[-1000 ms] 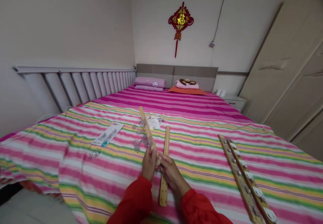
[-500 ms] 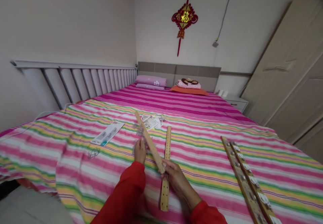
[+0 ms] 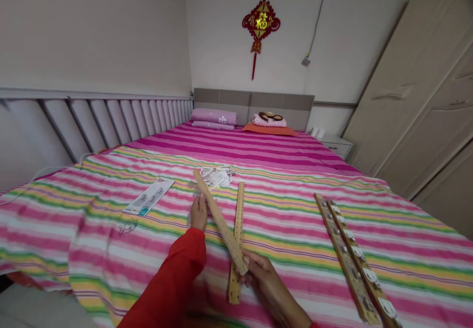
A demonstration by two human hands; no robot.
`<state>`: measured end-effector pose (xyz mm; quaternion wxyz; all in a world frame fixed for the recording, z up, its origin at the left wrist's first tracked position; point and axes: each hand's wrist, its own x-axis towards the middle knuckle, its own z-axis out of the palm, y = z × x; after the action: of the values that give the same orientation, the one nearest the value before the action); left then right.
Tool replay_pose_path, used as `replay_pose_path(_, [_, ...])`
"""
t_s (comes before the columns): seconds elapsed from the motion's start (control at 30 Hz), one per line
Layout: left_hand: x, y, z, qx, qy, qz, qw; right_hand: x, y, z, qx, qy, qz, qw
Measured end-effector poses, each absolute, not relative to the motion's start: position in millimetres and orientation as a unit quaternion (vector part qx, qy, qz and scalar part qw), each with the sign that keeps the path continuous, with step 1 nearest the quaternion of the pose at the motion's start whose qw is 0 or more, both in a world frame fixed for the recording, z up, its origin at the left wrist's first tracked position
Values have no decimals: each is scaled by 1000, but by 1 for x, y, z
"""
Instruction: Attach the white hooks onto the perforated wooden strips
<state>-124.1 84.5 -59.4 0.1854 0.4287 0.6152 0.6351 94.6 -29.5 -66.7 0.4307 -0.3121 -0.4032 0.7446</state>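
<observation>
My right hand (image 3: 264,279) grips the near end of a long wooden strip (image 3: 218,219) and holds it slanted above the bed, its far end pointing up and left. My left hand (image 3: 198,212), in a red sleeve, reaches forward beside the strip toward small clear plastic packets; its fingers are curled, and what they hold, if anything, is hidden. A second wooden strip with a row of holes (image 3: 236,239) lies flat on the striped bedspread (image 3: 288,210), partly under the held one.
Two wooden strips fitted with white round pieces (image 3: 351,254) lie at the right. A printed card (image 3: 149,196) and a heap of small packets (image 3: 218,175) lie farther up the bed. Pillows, headboard and a nightstand are behind; a wardrobe stands at the right.
My left hand let go of the strip and reached forward and left to the packets. My right hand drew back toward me, and the strip now slants lower.
</observation>
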Motion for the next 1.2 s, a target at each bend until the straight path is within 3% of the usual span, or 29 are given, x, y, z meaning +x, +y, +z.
replay_pose_path(0.3, [-141, 91, -61, 446, 650, 588, 182, 110, -54, -77, -280, -236, 789, 494])
replay_pose_path(0.53, [-121, 65, -52, 593, 650, 473, 49, 118, -66, -103, -242, -102, 787, 558])
replay_pose_path(0.63, [-101, 39, -62, 648, 590, 474, 87, 112, -67, -113, -238, -76, 791, 558])
replay_pose_path(0.87, [-64, -3, -114, 677, 546, 452, 198, 97, -74, -118, -320, -195, 744, 553])
replay_pose_path(1.0, [-56, -2, -118, 694, 551, 418, 200, 96, -75, -121, -384, -295, 699, 527])
replay_pose_path(1.2, [-53, 2, -117, 716, 569, 372, 159, 89, -80, -126, -416, -301, 665, 542])
